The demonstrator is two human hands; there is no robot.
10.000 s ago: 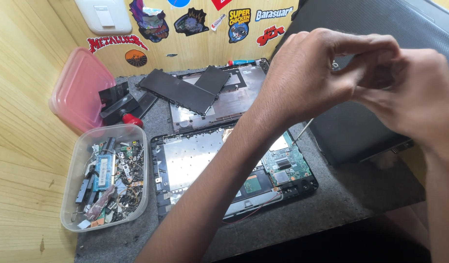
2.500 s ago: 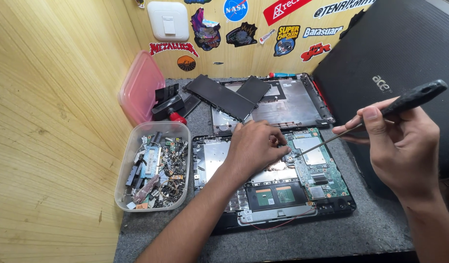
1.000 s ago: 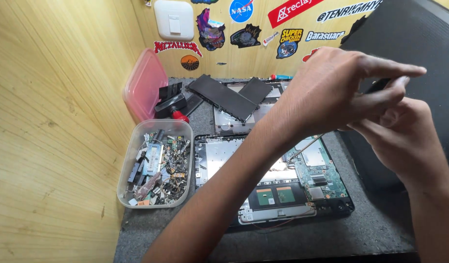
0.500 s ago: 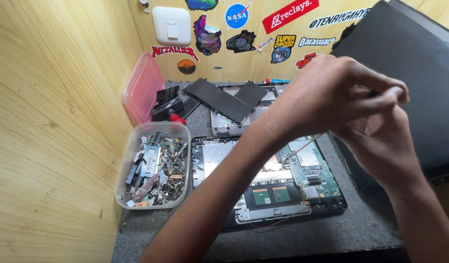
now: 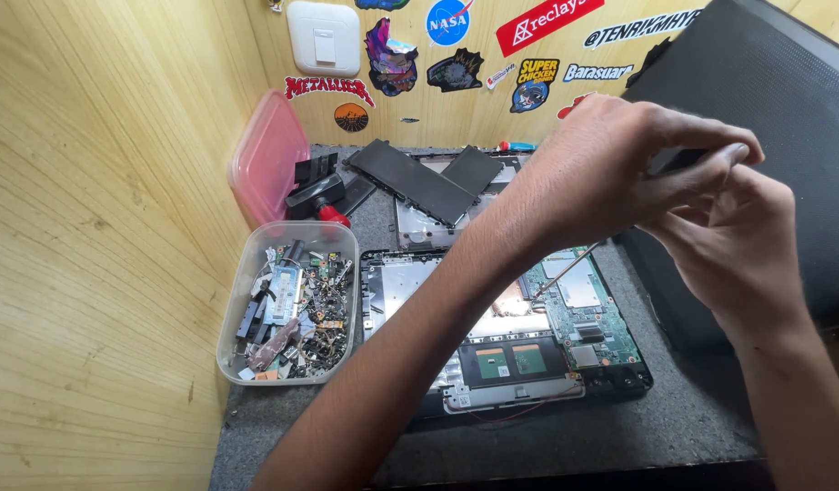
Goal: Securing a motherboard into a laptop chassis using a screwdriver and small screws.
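A: Where is the screwdriver (image 5: 574, 270), and how is it held?

B: Its thin metal shaft slants down to the green circuit board (image 5: 578, 300) of the opened laptop base (image 5: 419, 282), tip near the copper heat plate (image 5: 510, 298). The dark handle is mostly hidden between the two hands. The left hand (image 5: 610, 173) reaches across from the lower left, fingers closed in a pinch at the handle's top; the right hand (image 5: 738, 245) sits just below and behind it, fingers curled around the handle.

A: What surrounds the base?

B: Left of it, touching, a clear plastic tub (image 5: 246, 273) of small electronic scrap. Behind, a second laptop shell (image 5: 419, 223) with a flat black battery pack (image 5: 410, 177) lying across it, and a pink lid (image 5: 265, 164) leaning on the wooden wall (image 5: 101, 227). To the right, a black laptop lid (image 5: 756, 91). All rest on a grey mat (image 5: 692, 409)
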